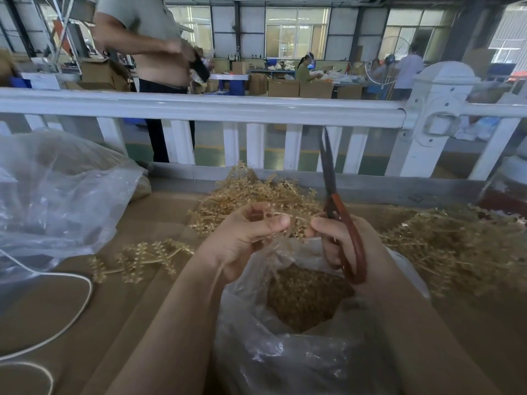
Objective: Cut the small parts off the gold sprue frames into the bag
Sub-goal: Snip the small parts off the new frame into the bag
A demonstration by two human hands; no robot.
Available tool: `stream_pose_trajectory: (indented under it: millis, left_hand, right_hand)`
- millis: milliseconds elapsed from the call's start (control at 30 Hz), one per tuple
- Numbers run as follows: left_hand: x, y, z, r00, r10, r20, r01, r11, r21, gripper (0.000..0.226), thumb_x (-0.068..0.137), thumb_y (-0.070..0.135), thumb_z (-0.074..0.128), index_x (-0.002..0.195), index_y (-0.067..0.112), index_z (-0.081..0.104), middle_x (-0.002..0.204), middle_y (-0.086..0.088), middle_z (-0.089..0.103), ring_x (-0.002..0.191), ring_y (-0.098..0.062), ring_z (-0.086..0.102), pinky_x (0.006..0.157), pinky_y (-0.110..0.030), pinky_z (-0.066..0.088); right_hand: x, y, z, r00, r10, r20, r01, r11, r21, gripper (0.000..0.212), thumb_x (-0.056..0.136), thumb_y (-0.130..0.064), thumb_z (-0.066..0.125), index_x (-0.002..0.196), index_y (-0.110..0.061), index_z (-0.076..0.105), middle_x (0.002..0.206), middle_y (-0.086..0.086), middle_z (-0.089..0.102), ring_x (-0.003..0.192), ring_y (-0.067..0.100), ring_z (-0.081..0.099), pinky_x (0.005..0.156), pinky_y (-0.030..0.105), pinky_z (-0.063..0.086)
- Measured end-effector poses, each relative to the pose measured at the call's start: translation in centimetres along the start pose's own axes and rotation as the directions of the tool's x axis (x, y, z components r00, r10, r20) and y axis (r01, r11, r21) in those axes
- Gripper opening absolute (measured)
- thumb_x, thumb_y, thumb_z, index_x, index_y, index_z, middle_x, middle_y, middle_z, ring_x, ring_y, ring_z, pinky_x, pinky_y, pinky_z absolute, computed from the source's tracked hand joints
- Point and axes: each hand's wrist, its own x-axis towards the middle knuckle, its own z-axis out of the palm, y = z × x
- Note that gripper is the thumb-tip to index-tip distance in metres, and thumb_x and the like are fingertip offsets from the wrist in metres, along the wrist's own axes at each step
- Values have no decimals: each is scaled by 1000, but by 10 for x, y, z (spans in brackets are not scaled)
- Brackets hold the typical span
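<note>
- My left hand (pixel 251 235) pinches a thin gold sprue frame (pixel 281 223) between thumb and curled fingers, holding it right above the open mouth of the clear bag (pixel 285 352) near me.
- My right hand (pixel 342 240) is wrapped round the red loop handles of the scissors (pixel 332 195). The dark blades point up and away, nearly together, and are not on the frame.
- I judge this as the gap between cuts: the frame is positioned over the bag, the blades not yet brought to it.
- Inside the bag lies a heap of small gold parts (pixel 302 297), so a good share looks done.
- Piles of gold frames (pixel 251 195) lie on the far side of the cardboard surface (pixel 142 309), with more at the right (pixel 445 246) and one loose piece at the left (pixel 142 258).
- Next I would tip the blades down to a branch of the held frame, keeping it over the bag mouth so the pieces drop in.
- My fingertips sit close to where the blades must go.
</note>
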Motion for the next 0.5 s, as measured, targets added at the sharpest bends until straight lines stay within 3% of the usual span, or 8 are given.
stream_pose_trajectory:
  millis: [100, 200, 333, 500]
  left_hand:
    - [-2, -2, 2, 999, -32, 13, 31, 997, 67, 63, 51, 21, 85, 109, 11, 63, 95, 0, 75, 85, -12, 71, 80, -28, 49]
    - [-3, -9, 8, 998, -39, 56, 31, 989, 141, 62, 52, 28, 88, 108, 9, 71, 107, -5, 76, 106, -21, 69, 94, -36, 52]
    - [-2, -15, 20, 996, 24, 90, -25, 1000, 6, 43, 71, 16, 82, 109, 1, 72, 104, -13, 75, 95, -22, 73, 73, -28, 57]
    - [-1, -15, 18, 999, 43, 19, -43, 998, -40, 22, 67, 22, 83, 86, 12, 80, 86, -10, 75, 86, -20, 70, 64, -24, 57]
  right_hand:
    - [3, 4, -4, 997, -29, -65, 39, 988, 151, 14, 76, -24, 76, 79, -11, 73, 79, 6, 71, 38, 9, 40, 35, 18, 31]
    - [4, 3, -4, 996, -28, -88, 45, 979, 199, 17, 77, -25, 76, 83, -11, 68, 79, 6, 71, 39, 7, 40, 35, 17, 31]
    - [0, 0, 1, 996, 55, -68, -48, 995, 89, 20, 77, -27, 79, 80, -9, 69, 55, 0, 57, 39, 12, 41, 36, 21, 33]
    - [-2, -4, 7, 986, 107, -130, -116, 992, -56, 27, 69, -28, 86, 84, -9, 74, 57, 3, 59, 40, 12, 46, 35, 21, 34]
